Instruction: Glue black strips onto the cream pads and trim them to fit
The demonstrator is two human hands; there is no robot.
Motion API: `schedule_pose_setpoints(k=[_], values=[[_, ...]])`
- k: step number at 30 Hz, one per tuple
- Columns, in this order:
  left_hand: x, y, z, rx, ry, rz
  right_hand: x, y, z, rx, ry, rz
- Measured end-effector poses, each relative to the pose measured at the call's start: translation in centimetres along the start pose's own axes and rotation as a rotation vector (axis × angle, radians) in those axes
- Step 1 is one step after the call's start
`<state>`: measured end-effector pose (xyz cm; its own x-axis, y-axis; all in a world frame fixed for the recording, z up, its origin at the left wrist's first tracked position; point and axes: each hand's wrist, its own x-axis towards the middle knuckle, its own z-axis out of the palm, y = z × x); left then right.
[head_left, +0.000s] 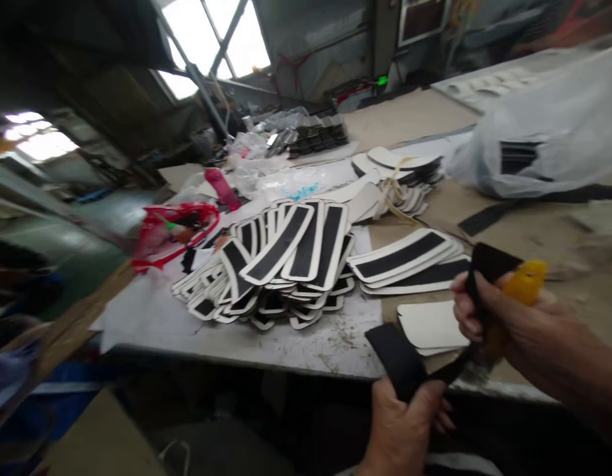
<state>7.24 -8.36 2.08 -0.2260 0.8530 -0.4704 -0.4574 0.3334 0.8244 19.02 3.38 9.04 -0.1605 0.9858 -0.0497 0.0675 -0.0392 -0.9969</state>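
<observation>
My left hand (402, 426) is closed at the table's front edge, thumb on top, gripping a black strip (395, 357) that looks flexible. To its right my right hand (534, 324) is wrapped round a yellow-handled tool (527, 281), whose lower end is blurred and looks like bristles. The same hand's fingers also pinch a black strip piece (489, 261); whether it joins the left hand's strip I cannot tell. Between and behind the hands lie blank white curved pieces (432, 320). Beyond them is a small stack of white curved pieces with black centres (400, 258).
A large heap of white-edged black pieces (286, 251) covers the table's middle. Left of it lies a red-edged plastic bag (174, 231). Tied white pieces (400, 175) sit farther back, with a translucent bag (548, 132) at the right. The table's front edge (296, 360) runs below.
</observation>
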Motion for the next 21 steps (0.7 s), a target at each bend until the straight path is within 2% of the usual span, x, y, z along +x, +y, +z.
schedule_pose_setpoints(k=[2, 4, 6, 8, 10, 14, 17, 21], values=[[0.1, 0.2, -1.1, 0.021, 0.023, -0.044, 0.7, -1.6, -1.9, 0.021, 0.028, 0.021], [0.7, 0.6, -2.1, 0.101, 0.166, -0.06, 1.1, -2.3, -4.5, -0.12, 0.0, 0.061], [1.6, 1.3, -2.4, 0.134, 0.233, -0.031, 1.1, -1.9, -6.7, -0.351, -0.108, 0.117], [2.6, 2.1, -2.0, 0.161, 0.223, -0.024, 1.0, -0.7, -7.8, -0.57, -0.261, 0.112], [3.6, 2.8, -1.2, 0.196, 0.193, -0.04, 1.4, 0.7, -7.4, -0.724, -0.417, 0.045], [5.7, 3.2, 0.1, 0.306, 0.102, -0.054, 3.4, 2.5, -4.1, -0.852, -0.674, 0.002], [7.0, 3.1, 0.1, 0.359, 0.039, -0.076, 5.3, 3.1, -2.0, -0.97, -0.772, 0.005], [8.0, 2.7, -0.3, 0.39, 0.009, -0.125, 6.9, 3.9, -0.8, -1.126, -0.855, 0.005]])
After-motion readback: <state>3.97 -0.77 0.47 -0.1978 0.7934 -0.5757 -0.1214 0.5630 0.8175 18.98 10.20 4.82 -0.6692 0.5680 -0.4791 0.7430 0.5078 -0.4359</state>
